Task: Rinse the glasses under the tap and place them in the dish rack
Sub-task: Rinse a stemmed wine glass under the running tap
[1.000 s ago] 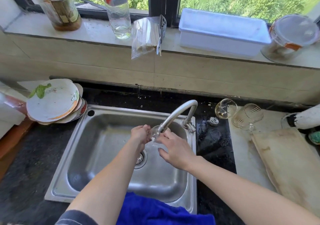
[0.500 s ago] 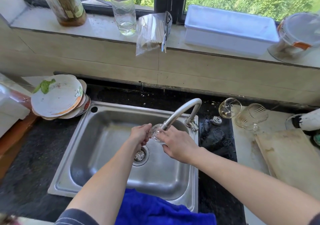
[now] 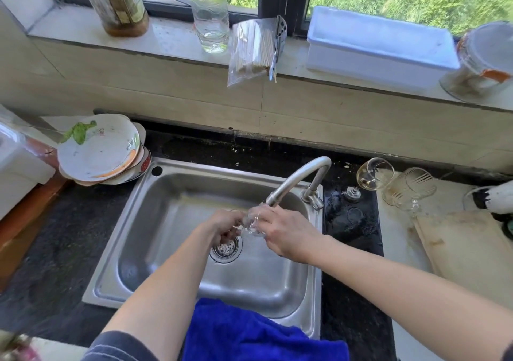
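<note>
Hands meet over the middle of the sink point(image 3: 177, 194), just under the mouth of the tap point(image 3: 299, 176). From the head view, the left hand point(image 3: 224, 226) has its fingers curled on one end of a clear glass point(image 3: 251, 223), and the right hand point(image 3: 286, 233) is wrapped round the other end; both hold it and neither is spread wide; the glass lies roughly sideways between them, above the drain.

I'd judge it light, stiff and brittle, and slick once wet; a knock against the steel spout or the basin wall could chip it; the safest hold looks to be round the bowl with a whole palm, the other hand steadying the foot rather than pinching a thin rim.

A round-bowled glass point(image 3: 374, 174) and a ribbed glass point(image 3: 409, 190) wait on the pale surface point(image 3: 399, 238) right of the tap; whether they touch each other I cannot tell.

Much is hard to read: the held glass is nearly lost against skin and steel, and its shape and which end faces the spout are unclear; running water does not show plainly; no dish rack appears anywhere in sight; a blue cloth point(image 3: 249, 333) covers part of the sink's near rim.
</note>
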Demonstrator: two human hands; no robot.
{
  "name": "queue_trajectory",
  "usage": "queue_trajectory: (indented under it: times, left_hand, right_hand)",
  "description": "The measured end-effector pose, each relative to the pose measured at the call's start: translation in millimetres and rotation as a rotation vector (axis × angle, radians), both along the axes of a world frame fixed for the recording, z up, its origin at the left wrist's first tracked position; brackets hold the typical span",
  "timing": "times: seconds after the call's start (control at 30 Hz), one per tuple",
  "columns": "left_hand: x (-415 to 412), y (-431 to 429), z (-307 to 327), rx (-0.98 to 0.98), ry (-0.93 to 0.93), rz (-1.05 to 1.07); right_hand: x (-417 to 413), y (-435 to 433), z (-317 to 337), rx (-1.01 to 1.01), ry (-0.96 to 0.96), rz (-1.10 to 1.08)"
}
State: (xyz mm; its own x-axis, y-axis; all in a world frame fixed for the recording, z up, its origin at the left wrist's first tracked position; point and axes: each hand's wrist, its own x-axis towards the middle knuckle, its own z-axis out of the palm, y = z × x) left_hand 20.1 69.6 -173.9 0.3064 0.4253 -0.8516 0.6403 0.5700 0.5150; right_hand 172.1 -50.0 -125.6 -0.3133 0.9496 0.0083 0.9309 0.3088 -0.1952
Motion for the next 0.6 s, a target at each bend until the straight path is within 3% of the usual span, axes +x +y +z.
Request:
queue_trajectory:
  times: [0.13,0.23,0.4,0.47,0.6]
  left_hand:
    - [-13,7,-7,0.000,0.008,0.069]
    - [-21,6,-11,0.113,-0.031,0.154]
    - [-7,-12,-19,0.215,-0.206,0.275]
    - [1,-19,-18,0.264,-0.251,0.279]
    - [3,-16,-19,0.245,-0.292,0.487]
  right_hand:
    - [5,-1,18,-0.110,0.093,-0.067]
    - [9,-7,28,-0.348,0.310,-0.385]
    - [-10,13,37,-0.688,1.408,-1.235]
    - [-16,19,39,-0.721,1.665,-1.413]
    - [-24,15,33,-0.725,1.623,-1.315]
